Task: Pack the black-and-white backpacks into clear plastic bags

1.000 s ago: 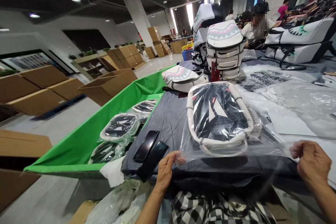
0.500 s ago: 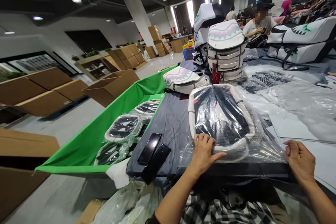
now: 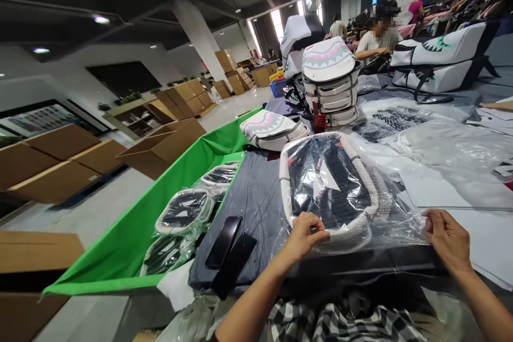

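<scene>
A white-rimmed backpack (image 3: 326, 187) with a dark back panel lies flat on the table inside a clear plastic bag (image 3: 396, 227). At its near edge my left hand (image 3: 303, 236) is closed, thumb and fingers pinching the bag's plastic. My right hand (image 3: 449, 238) is closed on the bag's right corner, holding it out flat beside the backpack. Two dark phones, one a glossy phone (image 3: 223, 242), lie left of my left hand.
A green fabric bin (image 3: 120, 235) along the table's left side holds several bagged backpacks (image 3: 186, 209). Behind the bagged one are a single white backpack (image 3: 274, 131) and a stack of backpacks (image 3: 331, 77). Loose plastic (image 3: 460, 144) covers the right side. A co-worker (image 3: 379, 37) sits beyond.
My left hand's fingers have drawn together into a pinch from a spread position on the backpack's near edge. My right hand keeps hold of the bag's corner. The whole view has shifted slightly.
</scene>
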Demonstrator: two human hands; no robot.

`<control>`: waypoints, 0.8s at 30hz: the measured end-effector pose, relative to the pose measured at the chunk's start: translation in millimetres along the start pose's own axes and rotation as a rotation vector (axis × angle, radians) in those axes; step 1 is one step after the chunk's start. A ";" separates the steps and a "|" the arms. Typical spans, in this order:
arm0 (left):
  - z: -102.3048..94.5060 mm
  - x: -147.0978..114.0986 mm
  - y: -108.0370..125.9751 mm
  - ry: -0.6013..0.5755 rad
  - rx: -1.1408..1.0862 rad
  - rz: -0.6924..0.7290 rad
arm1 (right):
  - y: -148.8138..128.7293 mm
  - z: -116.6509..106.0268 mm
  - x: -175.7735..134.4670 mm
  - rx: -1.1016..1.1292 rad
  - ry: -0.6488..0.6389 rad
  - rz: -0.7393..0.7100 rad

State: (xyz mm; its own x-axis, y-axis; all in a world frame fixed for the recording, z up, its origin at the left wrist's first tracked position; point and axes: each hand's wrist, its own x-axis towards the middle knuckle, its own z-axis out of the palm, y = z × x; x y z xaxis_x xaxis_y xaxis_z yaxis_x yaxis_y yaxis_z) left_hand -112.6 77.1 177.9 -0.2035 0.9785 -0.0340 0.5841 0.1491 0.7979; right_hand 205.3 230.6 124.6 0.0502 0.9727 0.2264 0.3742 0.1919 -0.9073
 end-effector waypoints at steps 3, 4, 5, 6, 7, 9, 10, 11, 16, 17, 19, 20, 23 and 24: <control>-0.9 4.9 -0.6 -0.003 -0.078 -0.055 | -4.6 -2.0 -1.1 0.050 -0.010 0.058; -1.1 6.2 -0.4 -0.008 -0.080 -0.068 | -5.9 -2.7 -1.0 0.055 -0.012 0.065; -1.2 7.4 0.0 -0.016 -0.072 -0.078 | -6.6 -3.3 -0.6 0.051 -0.012 0.066; -1.1 8.4 0.5 -0.022 -0.059 -0.078 | -6.9 -3.8 0.1 0.035 -0.013 0.060; -1.0 9.3 0.8 -0.022 -0.044 -0.073 | -6.6 -4.2 1.2 0.011 -0.017 0.052; -0.5 10.5 0.9 -0.014 -0.026 -0.059 | -5.1 -4.8 3.9 -0.046 -0.046 0.048; -0.3 10.8 0.6 -0.010 -0.024 -0.046 | -4.4 -5.0 5.2 -0.072 -0.070 0.061; -0.2 10.9 0.1 -0.010 -0.027 -0.029 | -4.2 -5.3 6.3 -0.093 -0.092 0.082; -0.3 8.4 -2.5 -0.045 -0.027 0.014 | -10.8 -9.3 8.0 -0.217 -0.068 0.067; 0.1 7.9 -2.7 -0.035 -0.012 0.005 | -12.3 -10.2 8.6 -0.245 -0.055 0.047; 1.8 7.6 -2.9 -0.003 0.025 -0.019 | -13.6 -11.0 12.0 -0.299 -0.091 0.037; 3.0 7.9 -3.0 0.011 0.047 -0.032 | -13.3 -10.7 14.7 -0.329 -0.141 0.048; 6.4 9.6 -2.6 0.014 0.086 -0.049 | -10.6 -8.9 24.2 -0.405 -0.333 0.154; 7.0 10.2 -2.5 0.005 0.089 -0.048 | -9.9 -9.1 26.7 -0.400 -0.376 0.203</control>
State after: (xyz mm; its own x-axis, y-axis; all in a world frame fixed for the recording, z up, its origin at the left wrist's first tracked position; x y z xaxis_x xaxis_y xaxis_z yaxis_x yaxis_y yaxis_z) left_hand -110.6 87.7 171.4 -0.2362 0.9693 -0.0677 0.6411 0.2078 0.7388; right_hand 211.4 253.5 142.8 -0.1470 0.9784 -0.1456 0.7154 0.0035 -0.6987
